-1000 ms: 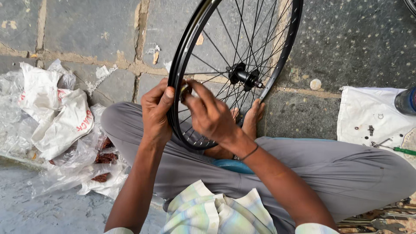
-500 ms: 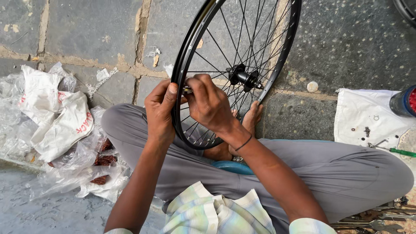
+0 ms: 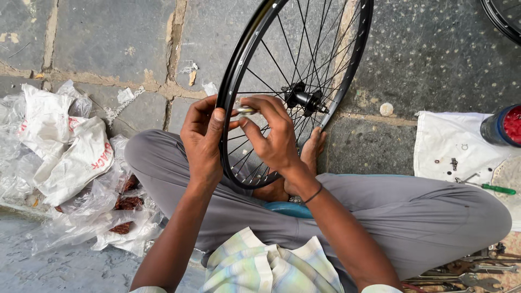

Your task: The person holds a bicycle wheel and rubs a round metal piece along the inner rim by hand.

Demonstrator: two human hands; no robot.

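A black bicycle wheel rim point(image 3: 355, 65) with thin spokes and a black hub point(image 3: 304, 99) stands upright between my crossed legs. My left hand point(image 3: 202, 142) grips the near side of the rim from the left, thumb up against it. My right hand point(image 3: 274, 135) reaches through the spokes and pinches a small round metal tool point(image 3: 244, 110) against a spoke close to the rim. The two hands almost touch at the rim.
Crumpled white and clear plastic bags point(image 3: 65, 157) lie at my left on the stone floor. At the right a white cloth point(image 3: 453, 144) holds small nuts, a green-handled screwdriver point(image 3: 491, 188) and a dark jar with a red lid point(image 3: 504, 126). Wrenches point(image 3: 472, 274) lie at lower right.
My right hand has shifted slightly along the rim and turned the small metal tool. The left hand keeps its hold on the rim, and the wheel stays upright.
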